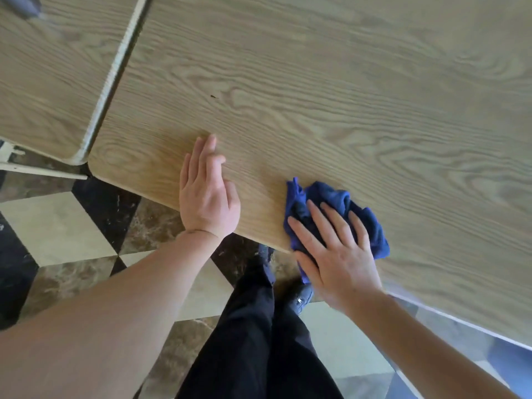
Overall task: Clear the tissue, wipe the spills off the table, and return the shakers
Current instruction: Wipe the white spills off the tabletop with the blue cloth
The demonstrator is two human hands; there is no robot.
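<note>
Wiping the wood-grain desk (316, 96) at its near edge, as I see it from the head camera.
My right hand (339, 254) presses a crumpled blue cloth (331, 197) with fingers spread flat; my left hand (207, 197) rests beside it, fingers straight together. A small dark speck (213, 96) lies farther in.

The right hand (335, 251) covered the middle of the blue cloth (331, 197), whose lower corner hung out of sight below the table (316, 96) edge. The table ran past the top and right borders. A second table (49, 82) was cut off at the left and top. A blurred grey object (21, 5) in the top left corner could not be identified. A small dark speck (213, 96) on the wood was too small to tell. Dark trousers (253, 341) hid most of a shoe (300, 298).
</note>
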